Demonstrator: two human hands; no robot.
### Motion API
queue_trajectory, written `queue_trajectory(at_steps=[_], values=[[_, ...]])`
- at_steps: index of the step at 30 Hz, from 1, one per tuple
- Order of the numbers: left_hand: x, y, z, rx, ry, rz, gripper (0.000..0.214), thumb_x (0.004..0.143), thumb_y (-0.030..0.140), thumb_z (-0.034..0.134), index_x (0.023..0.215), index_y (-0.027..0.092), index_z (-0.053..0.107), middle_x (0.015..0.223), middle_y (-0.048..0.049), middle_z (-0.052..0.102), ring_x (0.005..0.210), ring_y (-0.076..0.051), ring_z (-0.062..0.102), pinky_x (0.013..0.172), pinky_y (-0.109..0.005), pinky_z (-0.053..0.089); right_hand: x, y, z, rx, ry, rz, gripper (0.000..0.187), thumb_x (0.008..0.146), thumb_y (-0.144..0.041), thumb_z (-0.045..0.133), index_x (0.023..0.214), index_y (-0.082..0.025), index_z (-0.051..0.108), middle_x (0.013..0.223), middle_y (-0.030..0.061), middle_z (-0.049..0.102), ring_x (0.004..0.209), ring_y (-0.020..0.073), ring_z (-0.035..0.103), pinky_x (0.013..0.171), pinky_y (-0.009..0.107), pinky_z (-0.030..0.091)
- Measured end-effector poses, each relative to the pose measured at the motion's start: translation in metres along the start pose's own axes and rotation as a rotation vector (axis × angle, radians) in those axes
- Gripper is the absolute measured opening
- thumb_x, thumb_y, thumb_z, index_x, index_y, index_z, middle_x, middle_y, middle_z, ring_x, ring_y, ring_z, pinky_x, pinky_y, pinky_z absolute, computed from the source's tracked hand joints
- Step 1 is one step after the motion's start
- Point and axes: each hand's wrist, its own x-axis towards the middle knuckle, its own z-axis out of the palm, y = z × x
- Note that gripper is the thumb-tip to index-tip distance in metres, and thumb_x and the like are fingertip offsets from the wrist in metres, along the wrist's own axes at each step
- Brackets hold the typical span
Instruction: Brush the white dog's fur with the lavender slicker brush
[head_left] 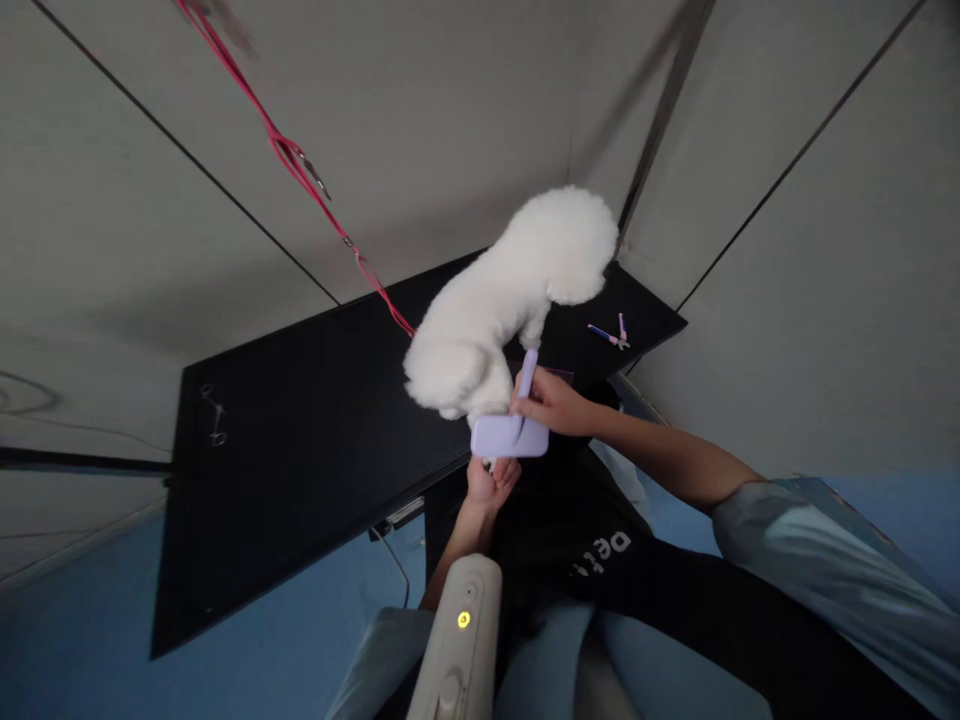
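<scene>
A white fluffy dog (pixel 480 300) is on the black table, its head turned to the far right. My right hand (pixel 551 402) grips the handle of a lilac slicker brush (pixel 510 437). The back of the brush's wide head faces me, over the dog's lower hind leg (pixel 491 393); its pins are hidden. Just below the brush head, my left hand (pixel 493 482) is closed around the end of that leg, with the paw mostly hidden by fingers and brush.
Nail clippers (pixel 615 335) with blue and pink handles lie right of the dog. Scissors (pixel 216 412) rest at the left end of the black table (pixel 300 450). A red leash (pixel 300 170) slants down behind the dog. A pale device with a yellow light (pixel 463 620) stands close to me.
</scene>
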Motion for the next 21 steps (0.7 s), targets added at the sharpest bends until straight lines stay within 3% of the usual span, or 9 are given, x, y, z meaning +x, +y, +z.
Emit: queue_trajectory(at_steps=[3, 4, 7, 8, 11, 12, 16, 19, 21], values=[[-0.004, 0.0, -0.004, -0.031, -0.017, -0.046, 0.055, 0.099, 0.038, 0.044, 0.049, 0.017, 0.044, 0.039, 0.0079, 0.011, 0.033, -0.005, 0.005, 0.035, -0.019, 0.013, -0.002, 0.003, 0.002, 0.029, 0.202, -0.006, 0.022, 0.087, -0.038, 0.063, 0.094, -0.022, 0.049, 0.087, 0.003, 0.065, 0.081, 0.0193, 0.065, 0.076, 0.035, 0.054], [-0.005, 0.0, -0.005, -0.024, -0.023, -0.056, 0.056, 0.099, 0.039, 0.045, 0.047, 0.017, 0.042, 0.039, 0.0078, 0.01, 0.033, -0.005, 0.005, 0.035, -0.019, 0.013, -0.004, 0.003, 0.002, 0.03, 0.198, -0.028, 0.022, 0.088, -0.039, 0.062, 0.094, -0.022, 0.049, 0.088, 0.0034, 0.065, 0.083, 0.0192, 0.065, 0.077, 0.035, 0.054], [-0.006, -0.002, -0.01, 0.027, -0.05, -0.058, 0.063, 0.094, 0.042, 0.051, 0.039, 0.019, 0.03, 0.035, 0.006, 0.008, 0.031, -0.005, 0.009, 0.035, -0.02, 0.014, -0.008, 0.002, 0.005, 0.034, -0.039, -0.04, 0.025, 0.088, -0.043, 0.063, 0.092, -0.022, 0.049, 0.087, 0.0025, 0.064, 0.08, 0.0179, 0.063, 0.076, 0.034, 0.054], [-0.006, -0.002, -0.012, 0.039, -0.059, -0.05, 0.063, 0.092, 0.041, 0.053, 0.038, 0.019, 0.029, 0.035, 0.0055, 0.009, 0.03, -0.005, 0.011, 0.035, -0.02, 0.014, -0.009, 0.001, 0.006, 0.036, -0.051, -0.023, 0.026, 0.088, -0.044, 0.063, 0.091, -0.022, 0.049, 0.085, 0.002, 0.064, 0.078, 0.0176, 0.062, 0.076, 0.034, 0.053], [-0.007, -0.003, -0.015, 0.06, -0.068, -0.031, 0.059, 0.088, 0.043, 0.06, 0.04, 0.019, 0.034, 0.036, 0.0053, 0.014, 0.031, -0.006, 0.014, 0.036, -0.021, 0.016, -0.008, 0.001, 0.007, 0.045, 0.181, -0.017, 0.026, 0.089, -0.044, 0.061, 0.092, -0.023, 0.047, 0.087, 0.0029, 0.063, 0.08, 0.0186, 0.062, 0.077, 0.036, 0.052], [-0.008, -0.004, -0.016, 0.081, -0.071, -0.021, 0.06, 0.088, 0.044, 0.061, 0.04, 0.019, 0.035, 0.036, 0.005, 0.015, 0.031, -0.006, 0.016, 0.037, -0.021, 0.016, -0.008, 0.002, 0.007, 0.043, 0.191, -0.039, 0.026, 0.088, -0.044, 0.061, 0.092, -0.023, 0.047, 0.088, 0.0034, 0.063, 0.08, 0.019, 0.062, 0.076, 0.036, 0.052], [-0.01, -0.011, -0.018, 0.188, -0.084, 0.053, 0.065, 0.084, 0.05, 0.067, 0.038, 0.019, 0.033, 0.033, 0.0025, 0.02, 0.033, -0.006, 0.024, 0.04, -0.023, 0.019, -0.013, 0.002, 0.014, 0.048, -0.083, -0.036, 0.027, 0.085, -0.042, 0.067, 0.092, -0.023, 0.049, 0.083, 0.0016, 0.063, 0.075, 0.0182, 0.062, 0.071, 0.034, 0.052], [-0.013, -0.017, -0.019, 0.178, -0.018, 0.053, 0.054, 0.08, 0.054, 0.068, 0.047, 0.018, 0.045, 0.035, 0.0041, 0.027, 0.032, -0.006, 0.022, 0.039, -0.021, 0.018, -0.019, 0.0, 0.017, 0.057, 0.135, 0.009, 0.025, 0.088, -0.042, 0.062, 0.094, -0.023, 0.047, 0.086, 0.0016, 0.062, 0.078, 0.018, 0.063, 0.073, 0.034, 0.052], [-0.015, -0.021, -0.019, 0.163, 0.037, 0.046, 0.051, 0.077, 0.052, 0.069, 0.048, 0.018, 0.045, 0.035, 0.0045, 0.029, 0.032, -0.006, 0.024, 0.039, -0.02, 0.017, -0.024, -0.003, 0.017, 0.06, 0.104, -0.016, 0.026, 0.087, -0.042, 0.063, 0.095, -0.023, 0.048, 0.088, 0.0025, 0.063, 0.08, 0.0185, 0.063, 0.074, 0.034, 0.052]])
